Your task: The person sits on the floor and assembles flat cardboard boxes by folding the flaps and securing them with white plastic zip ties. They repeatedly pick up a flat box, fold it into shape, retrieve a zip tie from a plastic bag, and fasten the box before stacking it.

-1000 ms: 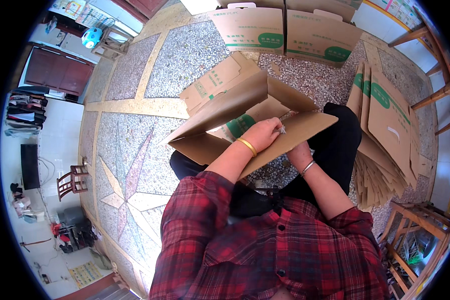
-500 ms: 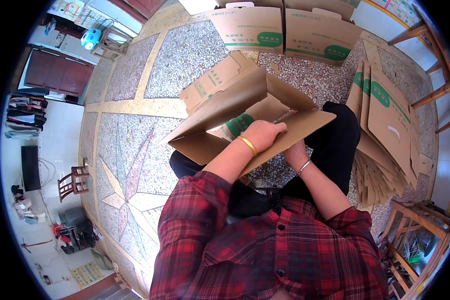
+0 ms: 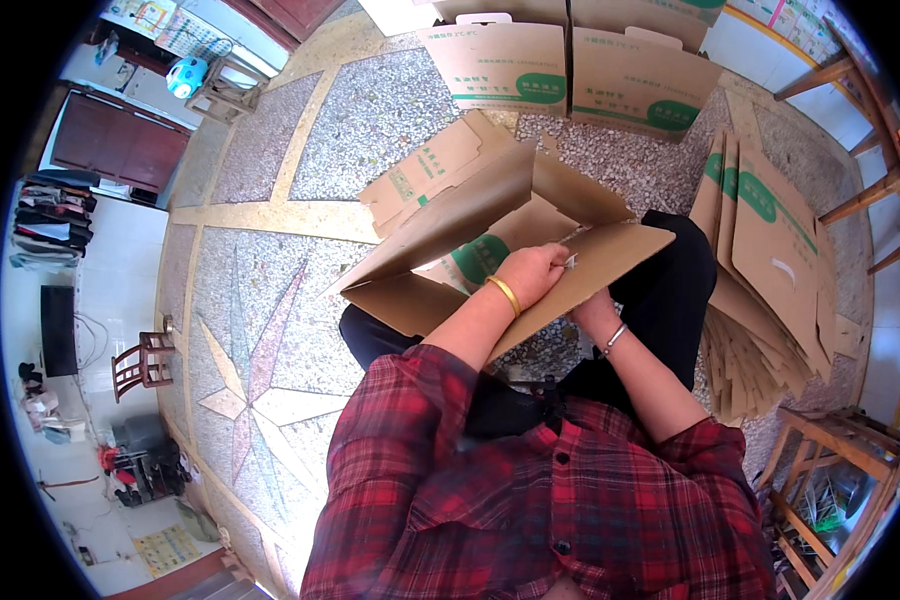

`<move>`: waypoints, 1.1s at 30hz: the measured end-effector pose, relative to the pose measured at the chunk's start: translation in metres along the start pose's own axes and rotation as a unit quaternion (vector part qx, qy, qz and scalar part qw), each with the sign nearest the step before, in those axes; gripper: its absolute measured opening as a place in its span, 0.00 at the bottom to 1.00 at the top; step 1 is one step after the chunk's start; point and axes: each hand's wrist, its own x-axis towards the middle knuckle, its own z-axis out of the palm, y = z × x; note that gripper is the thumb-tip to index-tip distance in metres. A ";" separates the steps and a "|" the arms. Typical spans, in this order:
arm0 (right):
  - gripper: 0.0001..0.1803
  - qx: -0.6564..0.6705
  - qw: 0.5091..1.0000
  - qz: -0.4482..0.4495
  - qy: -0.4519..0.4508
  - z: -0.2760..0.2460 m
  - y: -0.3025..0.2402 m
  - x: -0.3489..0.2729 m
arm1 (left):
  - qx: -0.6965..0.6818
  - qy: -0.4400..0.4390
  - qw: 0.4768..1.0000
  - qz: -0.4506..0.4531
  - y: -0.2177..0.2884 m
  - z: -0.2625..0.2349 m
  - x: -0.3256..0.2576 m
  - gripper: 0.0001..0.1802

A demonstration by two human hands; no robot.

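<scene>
An open cardboard box (image 3: 460,215) with its flaps spread stands tilted between my knees, and green print shows on one inner side. My left hand (image 3: 532,272), with a gold bangle on its wrist, reaches inside it. Its fingers are closed in a pinch on a small white piece (image 3: 570,262) at the near panel (image 3: 610,262). My right hand (image 3: 596,312), with a silver bracelet at the wrist, is on the outer side of that same panel, under it. The panel hides the right fingers.
Two printed cardboard boxes (image 3: 495,65) stand upright ahead. To my right leans a stack of flattened cartons (image 3: 775,220). A box flap (image 3: 435,165) extends beyond the far wall. Wooden stools (image 3: 840,440) are at the right edge; a small chair (image 3: 145,365) is far left.
My left hand has shifted slightly, and the small white piece now shows at its fingertips. The right hand stays under the panel. The box has barely moved.
</scene>
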 end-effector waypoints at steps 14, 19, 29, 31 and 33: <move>0.16 -0.144 0.983 -0.098 -0.055 -0.016 -0.014 -0.018 | 0.034 0.019 0.997 0.062 -0.009 0.017 -0.005 0.10; 0.13 0.013 0.991 0.107 -0.076 -0.041 -0.031 -0.034 | 0.054 -0.123 0.990 0.051 -0.031 -0.011 -0.009 0.11; 0.11 0.296 0.948 -0.062 -0.102 -0.075 -0.039 -0.047 | -0.010 -0.233 0.972 -0.008 -0.033 -0.051 -0.032 0.14; 0.09 0.236 0.961 -0.108 -0.101 -0.075 -0.043 -0.046 | -0.022 -0.217 0.976 -0.001 -0.041 -0.049 -0.041 0.13; 0.08 0.122 0.969 -0.189 -0.100 -0.081 -0.042 -0.040 | -0.044 -0.209 0.977 -0.004 -0.044 -0.051 -0.043 0.13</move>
